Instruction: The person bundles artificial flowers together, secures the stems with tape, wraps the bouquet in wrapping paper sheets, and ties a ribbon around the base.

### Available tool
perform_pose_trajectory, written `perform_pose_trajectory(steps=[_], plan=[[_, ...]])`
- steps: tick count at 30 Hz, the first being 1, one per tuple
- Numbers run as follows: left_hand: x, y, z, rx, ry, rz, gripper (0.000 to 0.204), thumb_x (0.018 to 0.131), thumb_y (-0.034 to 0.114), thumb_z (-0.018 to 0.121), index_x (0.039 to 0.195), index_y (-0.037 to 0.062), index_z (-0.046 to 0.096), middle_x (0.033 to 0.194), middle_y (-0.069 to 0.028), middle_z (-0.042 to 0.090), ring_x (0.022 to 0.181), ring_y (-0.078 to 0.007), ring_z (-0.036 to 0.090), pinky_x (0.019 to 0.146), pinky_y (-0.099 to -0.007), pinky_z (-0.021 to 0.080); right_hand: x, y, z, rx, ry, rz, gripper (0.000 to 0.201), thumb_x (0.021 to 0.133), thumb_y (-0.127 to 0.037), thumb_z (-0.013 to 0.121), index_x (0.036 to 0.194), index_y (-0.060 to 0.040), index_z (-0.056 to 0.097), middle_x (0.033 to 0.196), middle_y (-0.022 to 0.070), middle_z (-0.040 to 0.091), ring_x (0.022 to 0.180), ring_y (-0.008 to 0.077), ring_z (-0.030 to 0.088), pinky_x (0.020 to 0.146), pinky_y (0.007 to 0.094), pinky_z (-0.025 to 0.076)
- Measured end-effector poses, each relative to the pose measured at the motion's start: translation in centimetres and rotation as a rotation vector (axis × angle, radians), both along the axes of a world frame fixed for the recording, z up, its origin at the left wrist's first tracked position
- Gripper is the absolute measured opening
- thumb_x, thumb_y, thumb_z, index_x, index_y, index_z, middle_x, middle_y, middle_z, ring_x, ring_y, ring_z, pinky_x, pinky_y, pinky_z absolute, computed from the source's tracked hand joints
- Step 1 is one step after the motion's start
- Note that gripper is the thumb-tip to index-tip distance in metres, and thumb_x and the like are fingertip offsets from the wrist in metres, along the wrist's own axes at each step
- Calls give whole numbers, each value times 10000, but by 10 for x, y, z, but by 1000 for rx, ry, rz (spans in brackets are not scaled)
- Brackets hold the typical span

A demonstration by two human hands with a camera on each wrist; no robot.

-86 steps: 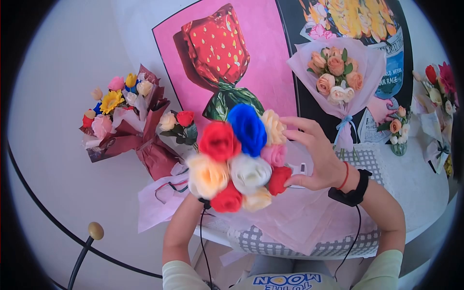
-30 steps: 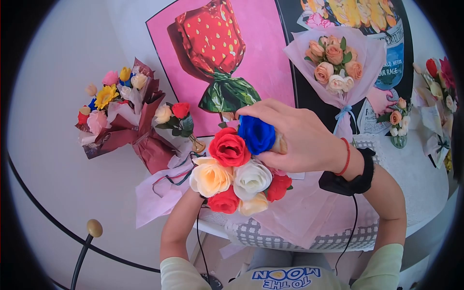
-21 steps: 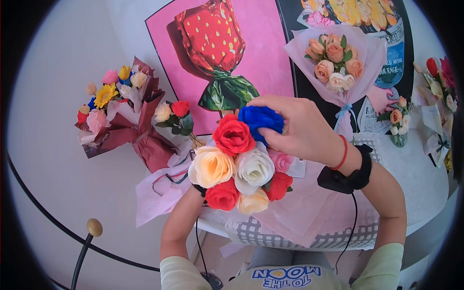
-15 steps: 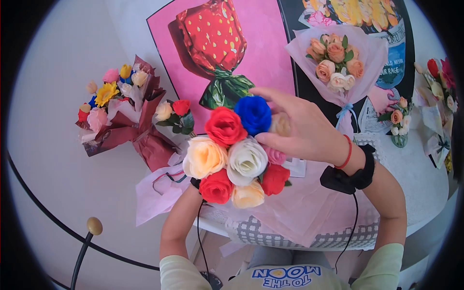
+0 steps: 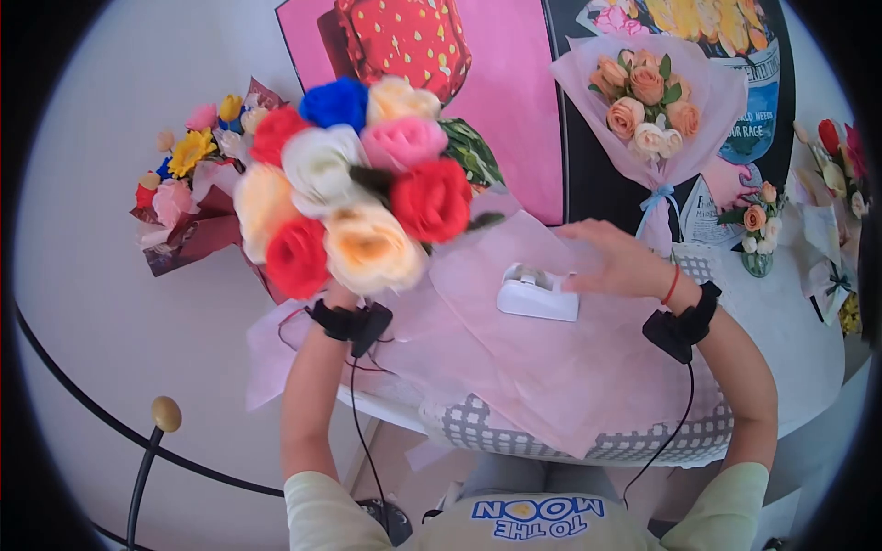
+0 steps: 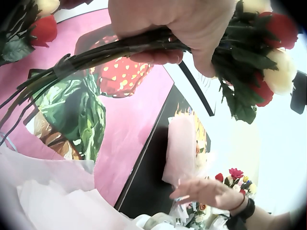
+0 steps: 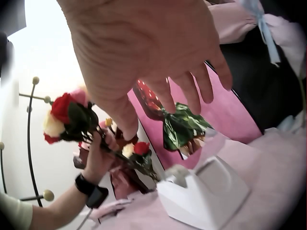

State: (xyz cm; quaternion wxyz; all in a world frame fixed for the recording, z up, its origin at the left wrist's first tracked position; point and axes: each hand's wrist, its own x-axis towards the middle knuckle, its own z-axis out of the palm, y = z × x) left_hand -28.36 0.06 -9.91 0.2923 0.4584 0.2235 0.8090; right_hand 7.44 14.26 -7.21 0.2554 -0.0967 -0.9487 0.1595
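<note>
My left hand (image 6: 172,24) grips the green stems (image 6: 103,51) of a bunch of artificial roses, fingers and thumb wrapped round them. A strip of clear tape shows round the lower stems in the left wrist view. From above, the rose heads (image 5: 322,170), in red, blue, white, pink and cream, hide most of that hand. My right hand (image 5: 616,262) holds nothing; its fingers are spread and extended, close to a white tape dispenser (image 5: 537,298) on the table. In the right wrist view the dispenser (image 7: 201,191) lies just beneath the fingers.
Pale pink wrapping paper (image 5: 524,376) covers much of the table front. A maroon-wrapped bouquet (image 5: 197,239) stands left, behind the held roses. Against the posters lean a pink-wrapped peach bouquet (image 5: 643,119) and, to its right, a small glass vase (image 5: 758,264) of roses.
My right hand has let go of the blue rose's side and moved right and down to the tape dispenser, now uncovered. My left hand has carried the roses left and away, tilting them.
</note>
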Motion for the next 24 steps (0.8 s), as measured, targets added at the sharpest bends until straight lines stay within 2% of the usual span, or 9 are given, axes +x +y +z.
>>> perform_pose_trajectory(steps=[2,4,5,8,9,13,18,20,24], plan=[[-10,5,0,13,-77,-29,258,788,165,563,1012,38,555,893,-106,515,763,-198,494,637,-298,394,-3,-3,-17,45,-87,47,620,652,-331,673,1150,-36,451,1130,180,484,1002,317,503,838,358,397],[24,-17,47,-228,1092,1100,197,863,155,472,1026,46,493,1016,-61,498,850,-139,503,770,-280,435,-9,-12,-16,-43,-184,24,657,636,-348,679,1161,-35,438,1125,191,487,998,325,504,836,366,398],[62,-20,64,-340,804,780,120,847,149,475,908,55,519,853,-31,519,714,-99,492,642,-226,413,-13,-16,-15,-128,-269,-2,693,621,-366,684,1172,-34,426,1120,202,489,995,333,506,834,375,399],[81,-23,92,-400,791,617,101,832,150,483,812,56,514,697,-3,485,613,-86,439,532,-223,341,-30,-12,-32,-61,-200,-18,646,629,-340,668,1152,-31,447,1033,203,542,924,334,540,795,374,421],[93,-20,94,-330,641,610,153,828,171,499,733,52,490,601,23,441,553,-74,388,483,-220,264,-34,-15,-29,-62,-206,-13,646,629,-340,668,1152,-31,447,1033,203,542,924,334,540,795,374,421],[81,-21,106,-238,641,514,157,814,163,551,730,48,484,610,3,453,538,-82,409,495,-222,310,-37,-22,-20,-25,-291,-68,521,632,-284,637,1068,-28,514,884,185,594,824,322,572,725,378,444],[75,-31,129,-233,697,566,182,822,164,548,711,50,460,594,0,439,519,-83,398,493,-227,311,-44,-35,2,11,-328,-124,464,624,-267,629,1011,-23,551,815,181,604,777,318,584,692,392,449],[70,-32,136,-178,651,540,221,784,218,616,662,75,499,517,31,431,457,-51,364,447,-207,267,-57,-34,11,54,-232,-88,449,602,-271,642,974,-27,575,774,172,608,746,318,590,673,390,453],[71,-36,150,-197,595,485,254,797,245,598,646,83,474,495,30,391,425,-60,358,416,-212,277,-107,-29,14,57,-162,-57,428,583,-277,649,924,-25,597,752,173,608,712,322,595,647,383,459]])
